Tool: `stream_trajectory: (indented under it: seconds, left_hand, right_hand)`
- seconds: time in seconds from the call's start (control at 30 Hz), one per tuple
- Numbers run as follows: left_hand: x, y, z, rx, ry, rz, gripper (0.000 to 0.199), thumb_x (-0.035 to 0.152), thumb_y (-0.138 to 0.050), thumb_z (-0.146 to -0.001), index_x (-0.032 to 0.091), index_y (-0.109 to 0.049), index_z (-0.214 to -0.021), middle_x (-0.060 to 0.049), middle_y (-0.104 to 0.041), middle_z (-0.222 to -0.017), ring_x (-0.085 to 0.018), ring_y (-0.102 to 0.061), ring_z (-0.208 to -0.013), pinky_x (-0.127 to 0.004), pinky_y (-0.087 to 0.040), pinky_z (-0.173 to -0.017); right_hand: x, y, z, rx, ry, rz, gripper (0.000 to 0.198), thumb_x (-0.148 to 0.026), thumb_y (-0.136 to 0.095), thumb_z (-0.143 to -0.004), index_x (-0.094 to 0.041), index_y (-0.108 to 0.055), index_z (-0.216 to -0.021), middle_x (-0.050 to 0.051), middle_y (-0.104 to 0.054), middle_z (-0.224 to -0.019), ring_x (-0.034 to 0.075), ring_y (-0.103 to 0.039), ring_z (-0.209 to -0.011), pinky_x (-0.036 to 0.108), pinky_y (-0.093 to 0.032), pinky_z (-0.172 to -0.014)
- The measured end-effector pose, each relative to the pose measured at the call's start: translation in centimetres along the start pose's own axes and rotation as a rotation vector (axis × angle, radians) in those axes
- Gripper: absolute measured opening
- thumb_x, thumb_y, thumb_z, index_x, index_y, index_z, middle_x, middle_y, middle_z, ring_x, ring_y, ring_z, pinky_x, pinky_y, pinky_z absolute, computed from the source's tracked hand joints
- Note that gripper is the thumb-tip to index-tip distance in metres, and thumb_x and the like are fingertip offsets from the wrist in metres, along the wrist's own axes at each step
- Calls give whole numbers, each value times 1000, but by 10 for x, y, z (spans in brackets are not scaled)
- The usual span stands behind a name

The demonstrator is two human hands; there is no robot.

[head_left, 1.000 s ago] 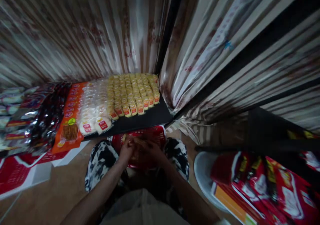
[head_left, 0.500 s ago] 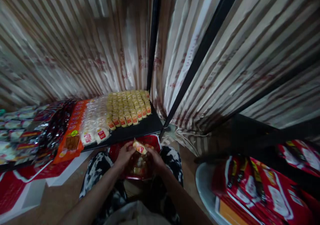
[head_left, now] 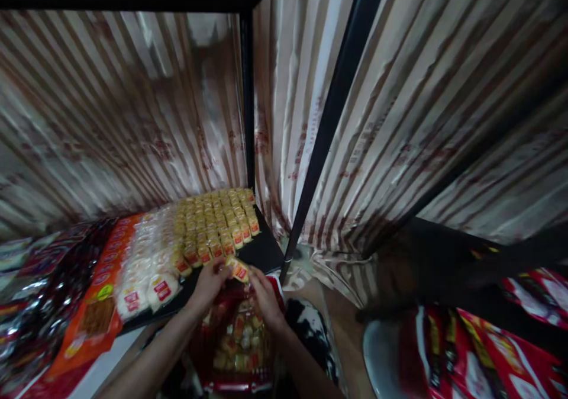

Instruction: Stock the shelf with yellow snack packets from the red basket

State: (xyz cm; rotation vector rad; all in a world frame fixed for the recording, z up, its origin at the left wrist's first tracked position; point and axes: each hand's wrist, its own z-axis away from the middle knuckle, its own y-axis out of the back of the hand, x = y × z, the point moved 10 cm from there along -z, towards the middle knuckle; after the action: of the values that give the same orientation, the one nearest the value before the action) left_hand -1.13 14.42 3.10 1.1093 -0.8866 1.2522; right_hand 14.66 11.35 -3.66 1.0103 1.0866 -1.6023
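Note:
Between my two hands I hold a small yellow wrapped snack pack (head_left: pixel 238 269) with a red label. My left hand (head_left: pixel 212 280) pinches its left end, while my right hand (head_left: pixel 264 295) grips the right end. Below them is a red bag (head_left: pixel 207 351) with many similar yellow packs (head_left: pixel 237 346) inside. Just beyond my hands, rows of matching yellow packs (head_left: pixel 217 221) stand on a black shelf (head_left: pixel 266 248). White packs with red labels (head_left: pixel 151 274) lie to their left on the same shelf.
An orange snack bag (head_left: pixel 95 310) and dark shiny packets (head_left: pixel 57 286) lie further left. Striped curtain cloth (head_left: pixel 177 121) hangs behind, with black frame posts (head_left: pixel 328 126). At the right are a pale basin (head_left: pixel 381 357) and red packages (head_left: pixel 497 351).
My view has tilted up and shifted, bringing a dark upper shelf into sight. My hands, still holding the snack pack, have risen away from the bag towards the shelf edge.

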Motion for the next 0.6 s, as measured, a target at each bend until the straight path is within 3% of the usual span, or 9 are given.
stream_trajectory:
  seconds: [0.1,0.23,0.37,0.47,0.6]
  left_hand:
    - [34,-3,-30,30,-66,-4,36,34,-69,-62,13,-61,-91,0,-63,-70,-13,-58,-61,-22,-43,-51]
    - [86,-14,-73,52,-198,-91,32,25,-66,-68,13,-62,-97,-4,-67,-80,-14,-62,-70,-26,-49,-68]
    - [134,-29,-117,114,-337,-264,30,19,-61,-72,12,-63,-101,-8,-69,-92,-17,-64,-78,-29,-50,-74]
    - [160,-42,-149,146,-424,-407,27,17,-57,-76,13,-63,-102,-8,-69,-95,-16,-64,-82,-29,-50,-78]
    - [181,-65,-184,160,-496,-616,27,18,-55,-78,15,-63,-103,-6,-69,-97,-15,-63,-85,-27,-48,-80]
  right_hand:
    - [-44,16,-23,188,271,148,48,-52,-50,-79,-20,-60,-114,8,-64,-110,20,-59,-98,31,-50,-79]
    - [-87,14,-59,263,468,339,53,-49,-40,-85,-18,-50,-127,10,-48,-135,23,-42,-125,41,-28,-107]
    - [-92,4,-102,258,450,448,64,-51,-31,-88,-14,-35,-139,11,-32,-146,24,-24,-136,45,-16,-112]
    - [-87,-3,-122,254,479,504,66,-51,-29,-88,-10,-33,-140,12,-32,-146,24,-24,-136,44,-18,-112]
    - [-80,-7,-123,264,590,568,61,-47,-31,-90,-12,-34,-139,12,-37,-144,23,-30,-133,45,-24,-110]
